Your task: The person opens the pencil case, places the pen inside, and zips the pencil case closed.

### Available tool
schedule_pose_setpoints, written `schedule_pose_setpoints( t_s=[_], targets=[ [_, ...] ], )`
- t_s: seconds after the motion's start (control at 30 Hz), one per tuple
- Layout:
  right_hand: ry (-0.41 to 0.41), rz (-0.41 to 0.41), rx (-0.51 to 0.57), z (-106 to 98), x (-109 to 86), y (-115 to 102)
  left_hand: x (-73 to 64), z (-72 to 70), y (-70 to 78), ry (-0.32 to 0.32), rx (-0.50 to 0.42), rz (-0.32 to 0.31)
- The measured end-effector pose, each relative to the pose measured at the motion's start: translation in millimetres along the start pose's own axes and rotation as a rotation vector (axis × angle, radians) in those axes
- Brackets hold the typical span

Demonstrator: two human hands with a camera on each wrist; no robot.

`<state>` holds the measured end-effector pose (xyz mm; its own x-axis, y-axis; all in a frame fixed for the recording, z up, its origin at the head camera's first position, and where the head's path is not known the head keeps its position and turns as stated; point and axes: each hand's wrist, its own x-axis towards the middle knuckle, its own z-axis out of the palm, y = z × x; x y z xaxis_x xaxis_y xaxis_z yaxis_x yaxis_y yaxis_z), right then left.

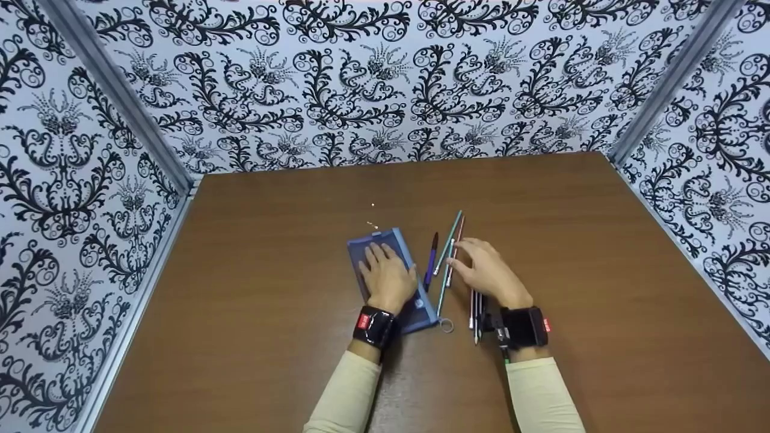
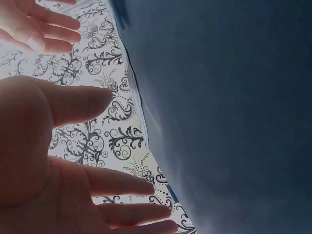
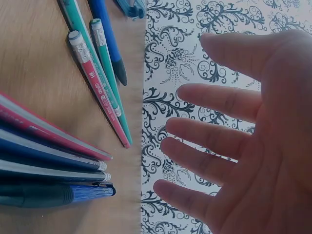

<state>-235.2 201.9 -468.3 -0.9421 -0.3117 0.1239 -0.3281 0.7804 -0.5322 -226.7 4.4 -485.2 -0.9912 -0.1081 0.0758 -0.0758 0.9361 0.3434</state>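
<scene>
Purple pen (image 1: 431, 261), pencils (image 1: 449, 243) between hands (image 1: 390, 280); blue pouch (image 1: 412, 316) under left.

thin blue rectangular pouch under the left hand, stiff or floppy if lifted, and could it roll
The thin blue rectangular pouch likely flops when lifted, since its edge looks slightly wavy in the left wrist view. It lies flat on the brown wood-grain table, so a push should probably slide it rather than roll it.

The left hand (image 1: 388, 278) covers part of the blue pouch (image 1: 414, 316). The right hand (image 1: 488, 270) partly hides some pencils (image 1: 471, 313). Beyond the pouch, pale specks (image 1: 372, 225) are too small to identify.
</scene>
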Motion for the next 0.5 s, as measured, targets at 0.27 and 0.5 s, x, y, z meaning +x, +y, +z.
schedule_pose_setpoints(
  t_s=[0.27, 0.5],
  targets=[
    [-0.017, 0.013, 0.005, 1.1, 0.5, 0.5, -0.5, 3.9, 5.5, -0.049, 0.018, -0.025],
    [-0.046, 0.023, 0.009, 1.3, 1.2, 1.3, -0.2, 6.7, 9.5, -0.092, 0.037, -0.052]
  ],
)
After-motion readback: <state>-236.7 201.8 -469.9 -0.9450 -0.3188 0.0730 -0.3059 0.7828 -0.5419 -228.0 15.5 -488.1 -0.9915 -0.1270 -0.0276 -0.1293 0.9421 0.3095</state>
